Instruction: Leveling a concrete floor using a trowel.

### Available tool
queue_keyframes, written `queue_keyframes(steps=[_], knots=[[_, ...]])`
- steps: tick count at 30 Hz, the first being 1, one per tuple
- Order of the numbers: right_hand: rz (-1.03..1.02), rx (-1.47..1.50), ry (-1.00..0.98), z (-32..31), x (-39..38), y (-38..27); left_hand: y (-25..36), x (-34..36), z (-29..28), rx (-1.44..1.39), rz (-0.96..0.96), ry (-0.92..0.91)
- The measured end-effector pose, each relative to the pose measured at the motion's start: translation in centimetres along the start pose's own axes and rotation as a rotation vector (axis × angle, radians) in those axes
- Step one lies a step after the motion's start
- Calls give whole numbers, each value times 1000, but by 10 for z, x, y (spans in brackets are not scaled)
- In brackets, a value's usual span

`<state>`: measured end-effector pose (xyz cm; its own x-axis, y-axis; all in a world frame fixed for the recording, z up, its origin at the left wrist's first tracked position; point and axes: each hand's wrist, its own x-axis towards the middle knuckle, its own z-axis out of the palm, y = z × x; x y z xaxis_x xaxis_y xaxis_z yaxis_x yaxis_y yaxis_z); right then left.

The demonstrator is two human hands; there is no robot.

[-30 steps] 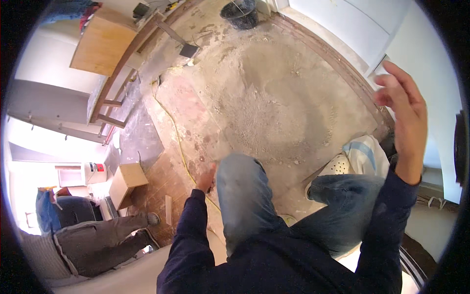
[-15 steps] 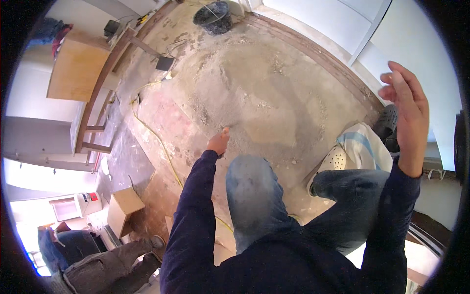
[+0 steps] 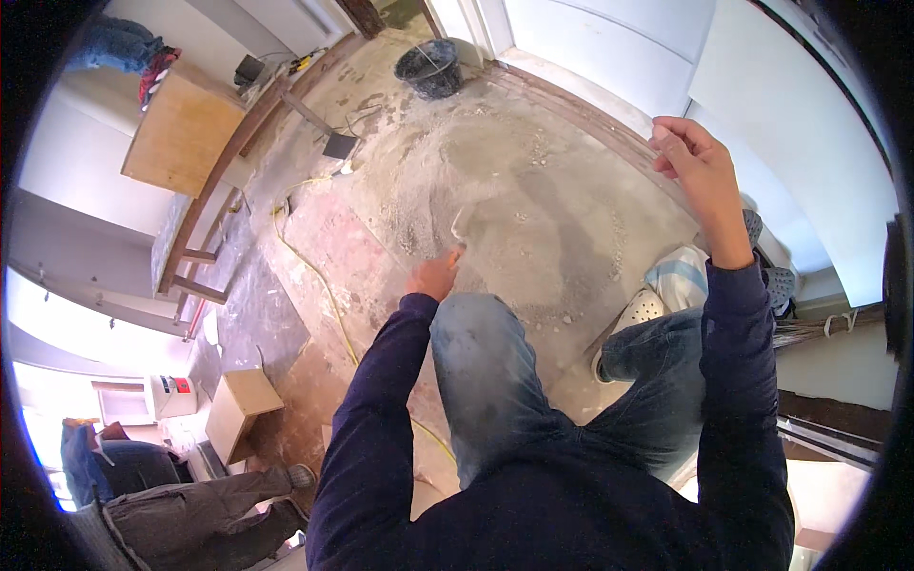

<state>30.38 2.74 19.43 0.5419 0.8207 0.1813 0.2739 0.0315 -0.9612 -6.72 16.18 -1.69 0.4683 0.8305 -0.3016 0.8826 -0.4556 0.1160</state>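
Observation:
My left hand [image 3: 435, 273] is low in front of my left knee, closed on a small hand tool [image 3: 458, 228] that I cannot make out well, at the grey powdery material [image 3: 514, 181] spread on the dusty floor [image 3: 333, 228]. My right hand [image 3: 690, 157] is raised at the upper right, fingers apart and loosely curled, holding nothing. Below it, beside my bent leg, lie a white sack with a blue stripe [image 3: 678, 281] and grey perforated clogs [image 3: 779, 283]. A white perforated shoe [image 3: 636, 311] is on my foot.
A black bucket [image 3: 428, 76] stands by the doorway. A wooden bench and box [image 3: 181, 133], a yellow cord [image 3: 324, 290], a plywood box [image 3: 236, 404] and a white bucket [image 3: 169, 396] are on the left, with another person's legs [image 3: 190, 514]. White panels [image 3: 790, 124] line the right.
My left hand has moved forward onto the powdery patch. My right hand has shifted left over the last half second. The view has shifted slightly.

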Motion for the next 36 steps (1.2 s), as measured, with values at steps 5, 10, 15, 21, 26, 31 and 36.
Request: queue_keyframes(steps=[5, 10, 15, 21, 26, 31, 36], knots=[[1, 73, -1, -10, 2, 2, -26, -25, -7, -218, -42, 199], [57, -3, 88, -35, -3, 2, -80, -47, 38, -603, -297, -68], [97, -115, 132, -60, -4, 21, -123, -85, 112, -646, -515, -448], [53, -194, 183, -56, 10, 12, -219, -10, 162, 92, 217, -207], [17, -171, 191, -39, 9, 7, -83, 148, 99, -658, -494, -390], [2, -38, 120, -14, 13, 0, -89, 138, 86, -234, 29, -110], [37, 47, 88, 2, 12, -11, -67, 116, 59, -17, 172, -18]])
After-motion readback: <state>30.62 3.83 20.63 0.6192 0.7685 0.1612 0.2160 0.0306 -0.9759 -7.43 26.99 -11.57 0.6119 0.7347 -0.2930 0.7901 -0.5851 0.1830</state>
